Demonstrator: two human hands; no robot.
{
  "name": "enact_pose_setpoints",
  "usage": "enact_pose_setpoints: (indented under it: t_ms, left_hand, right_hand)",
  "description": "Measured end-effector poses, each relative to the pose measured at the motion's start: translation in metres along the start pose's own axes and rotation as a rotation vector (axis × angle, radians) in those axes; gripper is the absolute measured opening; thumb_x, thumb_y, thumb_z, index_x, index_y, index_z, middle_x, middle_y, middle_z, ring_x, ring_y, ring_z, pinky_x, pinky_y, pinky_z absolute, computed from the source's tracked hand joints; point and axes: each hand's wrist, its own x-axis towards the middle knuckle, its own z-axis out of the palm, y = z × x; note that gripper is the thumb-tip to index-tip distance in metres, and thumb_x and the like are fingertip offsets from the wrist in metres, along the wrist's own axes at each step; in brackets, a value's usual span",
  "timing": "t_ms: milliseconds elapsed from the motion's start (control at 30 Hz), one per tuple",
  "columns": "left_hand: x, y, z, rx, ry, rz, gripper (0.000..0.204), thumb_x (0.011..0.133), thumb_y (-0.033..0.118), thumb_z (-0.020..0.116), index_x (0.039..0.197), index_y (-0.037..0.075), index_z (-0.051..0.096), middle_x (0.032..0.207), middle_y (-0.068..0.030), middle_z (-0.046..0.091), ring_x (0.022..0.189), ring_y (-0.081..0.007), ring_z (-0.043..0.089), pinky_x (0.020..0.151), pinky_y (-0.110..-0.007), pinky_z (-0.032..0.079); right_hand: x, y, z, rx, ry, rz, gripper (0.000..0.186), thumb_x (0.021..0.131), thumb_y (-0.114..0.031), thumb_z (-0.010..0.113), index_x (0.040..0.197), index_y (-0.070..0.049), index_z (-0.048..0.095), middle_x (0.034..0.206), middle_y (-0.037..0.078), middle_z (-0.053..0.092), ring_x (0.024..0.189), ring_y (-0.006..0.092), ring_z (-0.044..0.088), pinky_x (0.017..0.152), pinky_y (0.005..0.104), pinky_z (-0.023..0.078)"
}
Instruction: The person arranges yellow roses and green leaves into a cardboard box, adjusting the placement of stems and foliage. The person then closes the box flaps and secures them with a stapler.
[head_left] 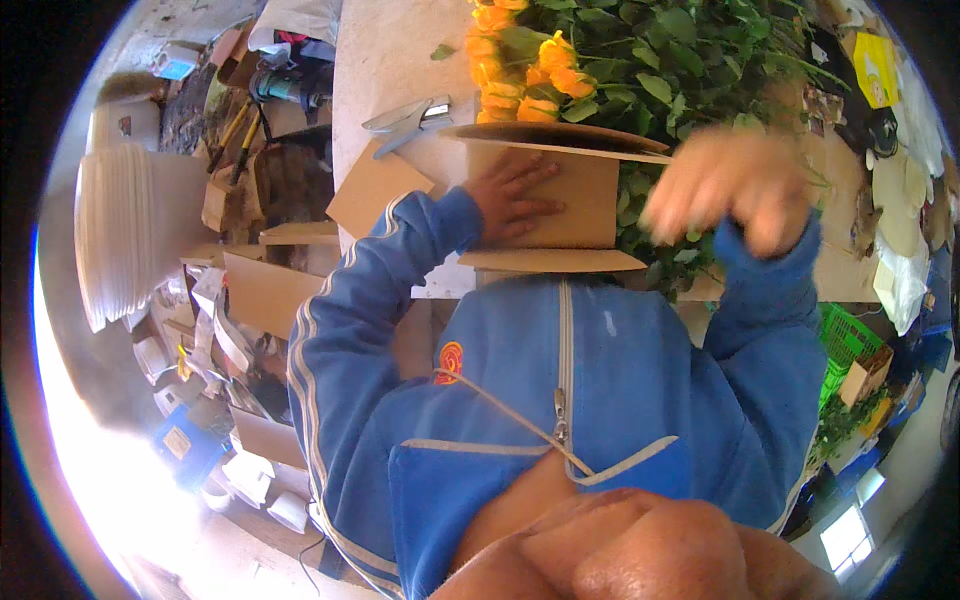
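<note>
My left hand [515, 200] lies flat with its fingers spread on a folded brown cardboard sheet [590, 205]. The sheet's far and near sides stand up like walls around the hand. My right hand [735, 185] is raised over green leafy stems to the right of the cardboard. Motion smears its fingers, so I cannot make out whether it holds anything. Orange-yellow roses [555, 72] lie just beyond the cardboard, their stems and leaves [680, 60] stretching right. A metal stapler [408, 122] rests on the table to the far left of the cardboard.
Under my left sleeve is a flat cardboard piece [378, 188] on the pale table [385, 40]. A stack of white sheets [125, 235] and cardboard boxes [265, 290] stand at the left. A green crate [848, 345] sits below the table's right side.
</note>
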Motion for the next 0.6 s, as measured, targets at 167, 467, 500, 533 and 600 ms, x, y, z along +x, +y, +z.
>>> enact_pose_setpoints:
  t_ms: [167, 467, 500, 533, 600]
  left_hand:
    - [-0.002, -0.001, 0.004, 0.04, -0.006, -0.034, 0.048, 0.085, 0.038, 0.055, 0.133, 0.037, 0.048, 0.153, -0.009, 0.023, 0.14, -0.0356, 0.02, 0.109, -0.061, 0.016]
    - [-0.003, 0.001, -0.003, -0.011, -0.037, -0.031, 0.066, 0.079, 0.029, 0.06, 0.14, 0.037, 0.037, 0.154, -0.0102, 0.017, 0.141, -0.0379, 0.016, 0.11, -0.063, 0.009]
    - [-0.003, 0.001, -0.003, -0.012, -0.034, -0.028, 0.066, 0.079, 0.029, 0.06, 0.14, 0.037, 0.037, 0.155, -0.0099, 0.017, 0.141, -0.0378, 0.016, 0.11, -0.063, 0.009]
    - [-0.002, 0.002, -0.003, -0.019, -0.023, -0.024, 0.066, 0.079, 0.029, 0.06, 0.14, 0.037, 0.037, 0.155, -0.0096, 0.017, 0.141, -0.0376, 0.016, 0.11, -0.063, 0.009]
    - [-0.001, 0.002, -0.004, -0.021, -0.027, -0.025, 0.064, 0.079, 0.03, 0.059, 0.14, 0.037, 0.038, 0.155, -0.0091, 0.017, 0.141, -0.0371, 0.016, 0.11, -0.063, 0.008]
  right_hand:
    - [0.01, 0.068, -0.087, -1.102, 0.239, 0.607, 0.047, 0.088, -0.021, 0.062, 0.132, -0.011, 0.048, 0.129, 0.012, 0.053, 0.119, 0.0255, 0.051, 0.1, 0.0369, 0.042]
    - [0.001, 0.122, -0.121, -1.458, 0.065, 0.633, 0.05, 0.082, -0.021, 0.065, 0.128, -0.011, 0.049, 0.118, 0.016, 0.057, 0.11, 0.0359, 0.052, 0.095, 0.0441, 0.043]
    - [0.002, 0.111, -0.123, -1.543, 0.18, 0.626, 0.043, 0.083, -0.022, 0.064, 0.123, -0.01, 0.053, 0.115, 0.016, 0.058, 0.108, 0.0354, 0.053, 0.094, 0.0443, 0.044]
    - [0.002, 0.097, -0.125, -1.592, 0.261, 0.578, 0.038, 0.084, -0.024, 0.063, 0.118, -0.008, 0.057, 0.112, 0.016, 0.059, 0.106, 0.0349, 0.054, 0.093, 0.0445, 0.044]
    - [-0.005, 0.063, -0.129, -1.564, 0.564, 0.451, 0.035, 0.091, -0.031, 0.058, 0.114, -0.005, 0.06, 0.105, 0.017, 0.061, 0.099, 0.036, 0.056, 0.086, 0.0428, 0.046]
